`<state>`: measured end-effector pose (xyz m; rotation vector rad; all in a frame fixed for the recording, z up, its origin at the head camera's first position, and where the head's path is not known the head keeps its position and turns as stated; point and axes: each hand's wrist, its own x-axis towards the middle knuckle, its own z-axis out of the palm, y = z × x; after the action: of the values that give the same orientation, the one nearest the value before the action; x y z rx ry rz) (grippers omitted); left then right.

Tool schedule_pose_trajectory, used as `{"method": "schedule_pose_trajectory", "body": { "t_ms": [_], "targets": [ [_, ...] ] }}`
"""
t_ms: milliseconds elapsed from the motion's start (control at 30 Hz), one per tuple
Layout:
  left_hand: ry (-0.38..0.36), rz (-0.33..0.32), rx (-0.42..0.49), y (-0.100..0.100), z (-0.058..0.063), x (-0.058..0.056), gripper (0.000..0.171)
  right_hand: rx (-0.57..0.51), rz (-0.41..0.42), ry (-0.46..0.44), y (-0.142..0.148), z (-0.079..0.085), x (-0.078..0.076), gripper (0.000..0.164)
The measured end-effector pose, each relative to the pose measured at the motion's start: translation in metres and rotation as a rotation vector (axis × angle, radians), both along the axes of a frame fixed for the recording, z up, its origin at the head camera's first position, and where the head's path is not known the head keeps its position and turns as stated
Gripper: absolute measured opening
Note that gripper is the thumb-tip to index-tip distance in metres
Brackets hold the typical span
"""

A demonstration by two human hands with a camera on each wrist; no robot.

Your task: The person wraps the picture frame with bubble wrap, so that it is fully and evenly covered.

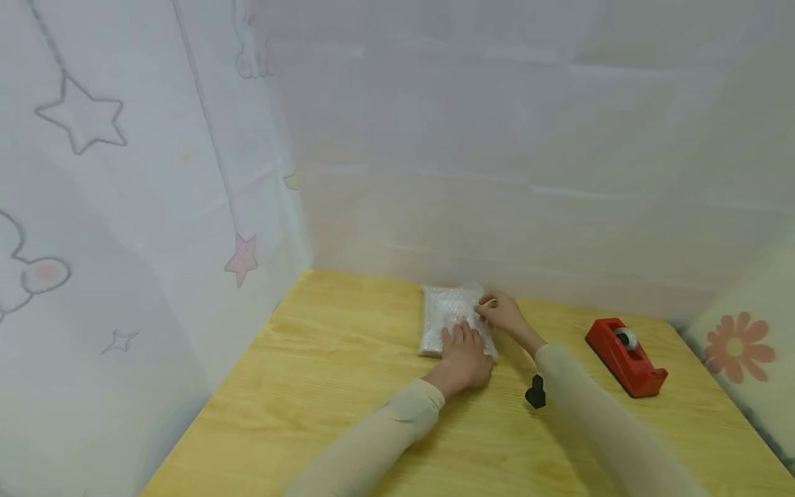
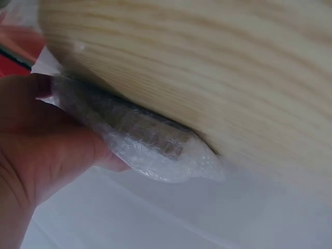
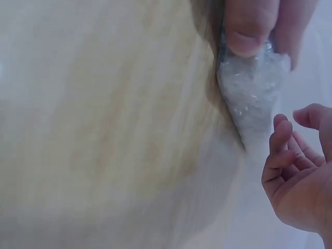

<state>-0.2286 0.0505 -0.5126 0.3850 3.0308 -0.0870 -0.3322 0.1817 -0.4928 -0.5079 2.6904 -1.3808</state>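
A flat package in clear bubble wrap (image 1: 444,304) lies near the table's back edge. My left hand (image 1: 462,362) holds it at its near right part, fingers spread over the top and thumb against the side. In the left wrist view, a dark edge shows through the bubble wrap (image 2: 150,132). At the package's right edge is my right hand (image 1: 504,315), its fingers loosely bent. From the right wrist view, that hand (image 3: 301,174) has a gap between thumb and forefinger, with nothing seen in it, close to the wrap's pointed corner (image 3: 254,114).
A red tape dispenser (image 1: 627,359) with a tape roll stands to the right on the yellow wood table (image 1: 323,331). A small black object (image 1: 535,392) shows beside the right sleeve. Pale printed sheets (image 1: 435,138) rise behind the table and at both sides.
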Motion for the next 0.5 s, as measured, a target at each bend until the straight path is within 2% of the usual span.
{"method": "schedule_pose_trajectory", "body": {
  "t_ms": [133,267,367,500],
  "targets": [
    [-0.038,0.004,0.059,-0.015,-0.002,-0.003,0.077,-0.117,0.008,-0.003,0.013,0.000,0.015,0.024],
    [-0.038,-0.003,0.080,-0.037,0.000,-0.002,0.076,-0.203,-0.010,0.002,0.022,0.012,0.033,0.025],
    [-0.043,-0.035,0.129,-0.054,0.002,0.001,0.079,-0.229,-0.054,0.014,0.030,0.022,0.046,0.026],
    [-0.068,-0.091,0.240,-0.076,0.006,0.008,0.083,-0.205,-0.124,0.040,0.043,0.032,0.059,0.031]
  ]
}}
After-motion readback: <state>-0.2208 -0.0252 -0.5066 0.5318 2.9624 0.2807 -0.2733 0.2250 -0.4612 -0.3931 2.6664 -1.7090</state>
